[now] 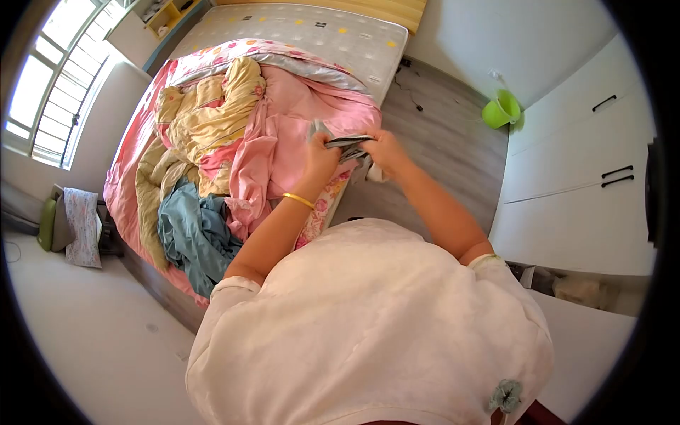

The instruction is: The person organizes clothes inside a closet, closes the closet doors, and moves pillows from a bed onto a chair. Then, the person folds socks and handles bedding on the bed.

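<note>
Both hands are raised in front of my chest, over the near right edge of the bed. Between them stretches a grey cloth [348, 147] with a dark edge. My left hand [322, 157] is closed on its left end, and a pale grey piece sticks up above the fingers. My right hand [383, 152] grips the other end, with a whitish part hanging below it. Behind them lies a pink sheet [297, 106] on the bed. A crumpled yellow quilt [205, 120] and a blue-grey cloth [195, 227] are heaped to the left.
A bare mattress part [283, 28] shows at the back. On the grey floor [439, 134] at right are a green bucket [501, 110] and a dark cable. White cabinets [567, 156] line the right side. A barred window [64, 92] is at left, above a draped patterned cloth [82, 227].
</note>
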A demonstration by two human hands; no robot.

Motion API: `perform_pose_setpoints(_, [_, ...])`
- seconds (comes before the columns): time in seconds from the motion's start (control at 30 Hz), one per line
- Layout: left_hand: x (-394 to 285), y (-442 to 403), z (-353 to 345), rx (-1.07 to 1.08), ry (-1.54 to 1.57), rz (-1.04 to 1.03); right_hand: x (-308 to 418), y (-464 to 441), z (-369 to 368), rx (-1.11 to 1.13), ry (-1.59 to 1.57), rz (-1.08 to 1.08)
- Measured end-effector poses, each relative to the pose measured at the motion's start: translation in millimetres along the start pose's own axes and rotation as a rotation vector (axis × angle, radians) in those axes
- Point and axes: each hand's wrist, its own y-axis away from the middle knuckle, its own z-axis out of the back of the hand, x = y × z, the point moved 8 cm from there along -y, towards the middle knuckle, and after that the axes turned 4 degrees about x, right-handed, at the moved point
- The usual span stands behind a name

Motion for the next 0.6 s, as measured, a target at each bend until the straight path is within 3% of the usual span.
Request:
perform_pose_setpoints(0.07, [18, -15, 21, -0.229, -0.046, -0.083, -3, 14, -31, 0.194, -0.258, -0.103])
perform_pose_setpoints(0.2, [27, -24, 22, -0.210, 0.092, -0.049, -12, 24, -37, 0.307, -0.162, -0.195])
perform_pose_setpoints(0.3, [27, -13, 6, -0.129, 0.440, 0.100, -5, 17, -13, 0.034, 0.412, -0.089])
perform_pose_setpoints(0.4, [25, 5, -18, -0.035, 0.776, 0.224, 0, 1, 18, -0.263, 0.661, -0.024])
perform_pose_setpoints(0.5, [13, 24, -44, 0.310, 0.642, 0.193, -4, -6, 32, -0.359, 0.754, 0.046])
perform_pose_setpoints(0.6, [30, 20, -35, 0.213, 0.231, 0.224, -28, -9, 27, -0.389, 0.682, 0.127])
